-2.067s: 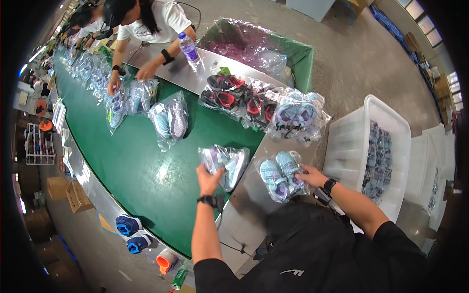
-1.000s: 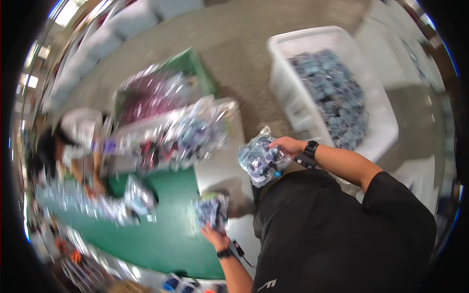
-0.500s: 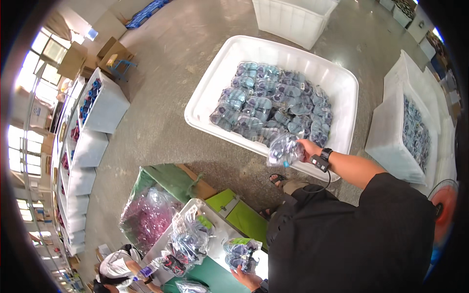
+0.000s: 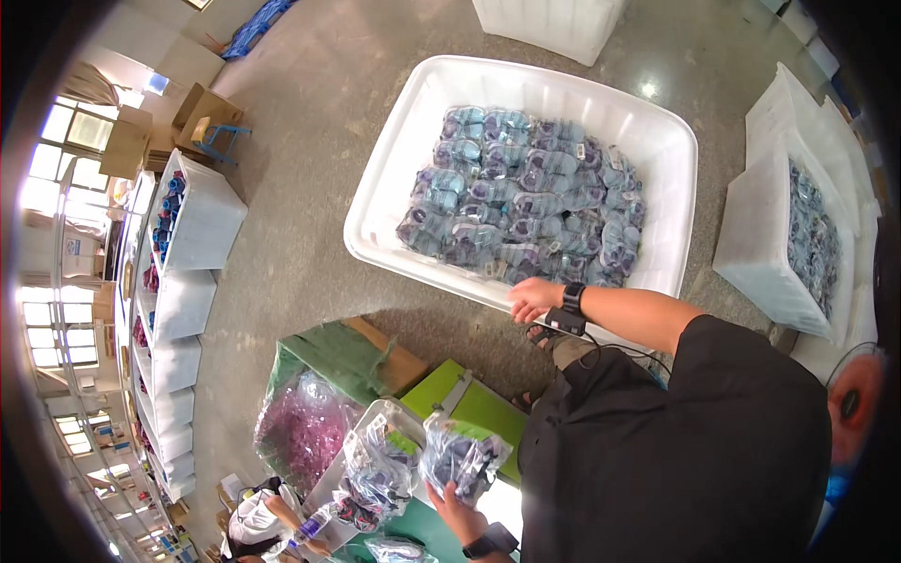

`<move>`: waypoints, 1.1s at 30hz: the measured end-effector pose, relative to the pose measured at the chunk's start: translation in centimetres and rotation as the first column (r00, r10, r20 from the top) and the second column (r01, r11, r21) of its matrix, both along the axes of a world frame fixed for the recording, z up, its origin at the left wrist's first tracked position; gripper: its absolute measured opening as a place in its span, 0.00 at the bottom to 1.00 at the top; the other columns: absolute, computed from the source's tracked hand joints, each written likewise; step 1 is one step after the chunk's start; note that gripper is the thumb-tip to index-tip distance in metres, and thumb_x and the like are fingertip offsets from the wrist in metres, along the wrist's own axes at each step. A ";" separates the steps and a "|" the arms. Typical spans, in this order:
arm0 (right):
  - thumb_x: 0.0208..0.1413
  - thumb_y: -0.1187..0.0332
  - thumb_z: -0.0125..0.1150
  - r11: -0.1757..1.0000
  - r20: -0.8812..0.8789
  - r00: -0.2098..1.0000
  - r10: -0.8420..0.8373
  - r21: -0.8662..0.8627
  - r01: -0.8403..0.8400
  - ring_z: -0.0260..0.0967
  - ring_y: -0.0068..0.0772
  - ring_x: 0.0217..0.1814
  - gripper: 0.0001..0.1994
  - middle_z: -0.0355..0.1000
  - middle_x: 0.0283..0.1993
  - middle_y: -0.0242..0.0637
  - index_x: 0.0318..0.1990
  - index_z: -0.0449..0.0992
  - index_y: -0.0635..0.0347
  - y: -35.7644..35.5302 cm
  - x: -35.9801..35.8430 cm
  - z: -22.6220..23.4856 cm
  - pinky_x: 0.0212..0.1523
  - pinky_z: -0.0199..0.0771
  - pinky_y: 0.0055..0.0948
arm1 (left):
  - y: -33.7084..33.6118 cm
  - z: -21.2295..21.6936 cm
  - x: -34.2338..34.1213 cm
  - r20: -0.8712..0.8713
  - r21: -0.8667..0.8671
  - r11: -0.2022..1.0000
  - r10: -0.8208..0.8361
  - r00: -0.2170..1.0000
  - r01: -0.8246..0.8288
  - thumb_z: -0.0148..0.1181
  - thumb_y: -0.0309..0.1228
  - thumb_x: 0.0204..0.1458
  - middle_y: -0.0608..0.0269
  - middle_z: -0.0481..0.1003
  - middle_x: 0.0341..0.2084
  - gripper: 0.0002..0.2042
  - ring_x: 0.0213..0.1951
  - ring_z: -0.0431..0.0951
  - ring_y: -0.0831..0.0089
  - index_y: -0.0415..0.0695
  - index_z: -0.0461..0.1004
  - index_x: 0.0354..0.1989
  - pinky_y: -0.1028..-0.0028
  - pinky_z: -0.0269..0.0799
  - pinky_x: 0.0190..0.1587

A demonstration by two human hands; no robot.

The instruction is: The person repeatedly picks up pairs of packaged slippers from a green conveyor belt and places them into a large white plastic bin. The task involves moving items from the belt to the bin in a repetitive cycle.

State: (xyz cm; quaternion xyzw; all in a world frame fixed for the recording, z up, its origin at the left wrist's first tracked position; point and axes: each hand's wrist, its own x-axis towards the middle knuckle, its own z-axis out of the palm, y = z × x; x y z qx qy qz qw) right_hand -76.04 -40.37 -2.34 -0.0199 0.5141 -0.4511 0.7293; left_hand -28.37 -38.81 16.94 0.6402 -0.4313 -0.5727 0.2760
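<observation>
The left hand [image 4: 457, 511], its wrist low and fingers pointing up and forward, is closed on the near edge of a clear plastic bag of purple-grey shoes [image 4: 460, 462], which rises just beyond the fingertips. The right hand [image 4: 537, 297] hangs at the end of a forearm reaching across from the right, knuckles up, fingers bent close together; no bag shows in it, and whether its fingertips pinch anything cannot be told. Just left of the left grip lie more clear-bagged shoes [image 4: 380, 462]; beyond it stands a bright green box [image 4: 483, 413]. Directly under and beyond the right hand is a large white plastic tub [image 4: 385, 202] holding rows of bagged pale blue and purple shoes [image 4: 530, 192].
</observation>
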 end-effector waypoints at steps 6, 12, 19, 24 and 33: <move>0.54 0.44 0.63 0.796 -0.042 0.815 0.577 -0.191 -0.574 0.71 0.40 0.56 0.45 0.67 0.59 0.52 0.69 0.52 0.63 -2.0 7.4 12.1 0.49 0.77 0.39 | -4.9 2.1 -10.0 -0.236 0.103 0.993 -0.032 0.971 0.058 0.60 0.25 0.53 0.53 0.59 0.61 0.38 0.54 0.66 0.67 0.43 0.47 0.71 0.68 0.66 0.55; 0.46 0.52 0.73 0.855 -0.323 0.914 0.246 -0.372 -0.362 0.63 0.34 0.62 0.48 0.61 0.64 0.48 0.69 0.52 0.64 0.3 7.5 9.5 0.55 0.72 0.32 | -5.4 2.7 -17.0 -0.252 0.195 0.952 -0.183 0.950 0.235 0.57 0.29 0.60 0.63 0.70 0.45 0.30 0.41 0.70 0.79 0.42 0.53 0.69 0.80 0.69 0.36; 0.55 0.60 0.61 0.888 0.129 0.882 -0.454 -0.014 0.459 0.78 0.31 0.36 0.16 0.77 0.40 0.36 0.45 0.75 0.61 4.9 -0.8 8.0 0.41 0.81 0.39 | -2.6 -1.1 -12.6 -0.064 0.124 0.927 -0.347 0.936 0.353 0.56 0.33 0.61 0.64 0.73 0.41 0.22 0.40 0.74 0.76 0.37 0.64 0.61 0.78 0.73 0.36; 0.59 0.53 0.57 0.722 0.094 0.717 -0.691 0.051 0.689 0.77 0.30 0.36 0.16 0.77 0.39 0.33 0.44 0.75 0.56 6.8 -3.8 5.2 0.37 0.81 0.37 | 0.9 -3.4 -6.0 0.049 0.172 0.960 -0.235 0.971 0.223 0.57 0.33 0.60 0.63 0.74 0.37 0.21 0.36 0.75 0.77 0.36 0.66 0.59 0.79 0.72 0.32; 0.57 0.57 0.63 0.975 0.049 0.998 0.042 0.214 -0.052 0.76 0.37 0.30 0.22 0.72 0.37 0.42 0.50 0.68 0.63 2.8 7.3 3.0 0.25 0.79 0.33 | 6.5 -4.2 2.9 0.177 0.211 0.977 -0.072 0.982 0.033 0.58 0.33 0.58 0.58 0.76 0.39 0.22 0.37 0.78 0.72 0.37 0.66 0.59 0.77 0.73 0.33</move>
